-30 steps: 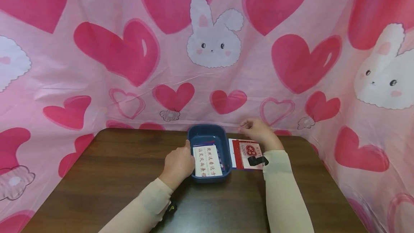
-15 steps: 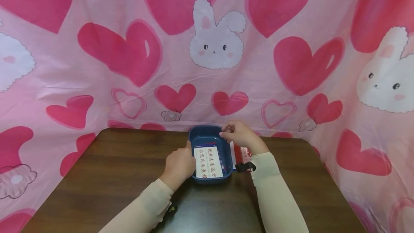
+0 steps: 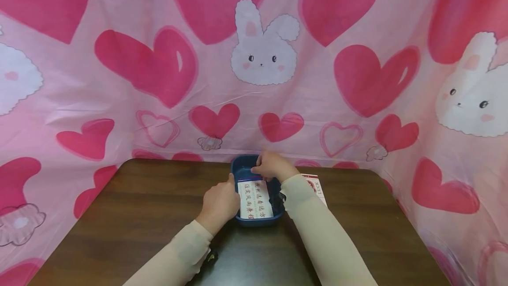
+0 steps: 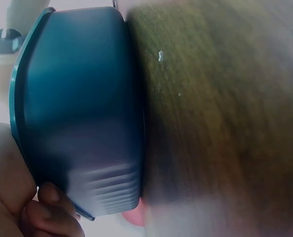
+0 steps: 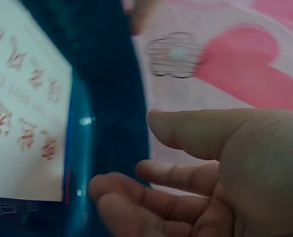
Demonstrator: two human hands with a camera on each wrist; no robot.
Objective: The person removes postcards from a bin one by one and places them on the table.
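A deep blue plastic box (image 3: pixel 258 223) stands near the back of the table. In it lies a white card (image 3: pixel 253 202) with reddish handwritten-style characters, on top of darker cards that show at its edge. My left hand (image 3: pixel 219 200) holds the box's left rim; its curled fingers (image 4: pixel 50 210) show under the lip in the left wrist view. My right hand (image 3: pixel 274 167) is over the far right part of the box. With fingers loosely bent and nothing between them, that hand (image 5: pixel 186 182) appears beside the white card (image 5: pixel 27 113) in the right wrist view.
Right of the box, red and white cards (image 3: pixel 315 185) lie on the brown wooden table (image 3: pixel 158 215), partly hidden by my right sleeve (image 3: pixel 313 220). A pink curtain (image 3: pixel 214 74) with hearts and rabbits hangs behind and at both sides.
My right hand has moved left from above the red and white cards to over the box. My left hand has stayed on the box's rim.
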